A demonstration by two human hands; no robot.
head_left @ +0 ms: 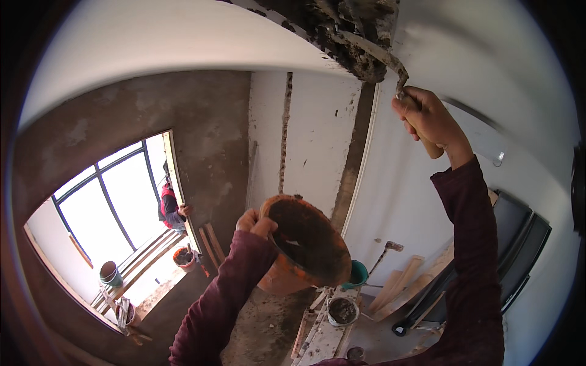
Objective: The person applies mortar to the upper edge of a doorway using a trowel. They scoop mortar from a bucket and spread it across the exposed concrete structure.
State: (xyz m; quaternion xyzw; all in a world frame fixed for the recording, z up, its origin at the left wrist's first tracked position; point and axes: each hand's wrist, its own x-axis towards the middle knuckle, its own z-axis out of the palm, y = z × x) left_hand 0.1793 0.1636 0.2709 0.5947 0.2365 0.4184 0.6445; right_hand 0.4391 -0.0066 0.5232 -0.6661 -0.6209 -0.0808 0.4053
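My left hand [256,224] grips the rim of an orange bucket [285,276], tilted so that its mouth faces me. Dark residue coats the inside of the bucket. Raised high on the right, my right hand [430,119] is closed round the wooden handle of a trowel [397,64]. The trowel's mortar-smeared blade reaches up to the rough, dark patch [366,70] along the ceiling edge. Whether the blade touches that patch, I cannot tell.
Below, a plank platform [320,341] bears a white bucket of mortar [343,311] beside a teal bucket [357,274]. Boards [400,283] and dark panels [522,244] lean at the right. Another person [169,204] stands at the window opening, where several buckets [111,274] rest.
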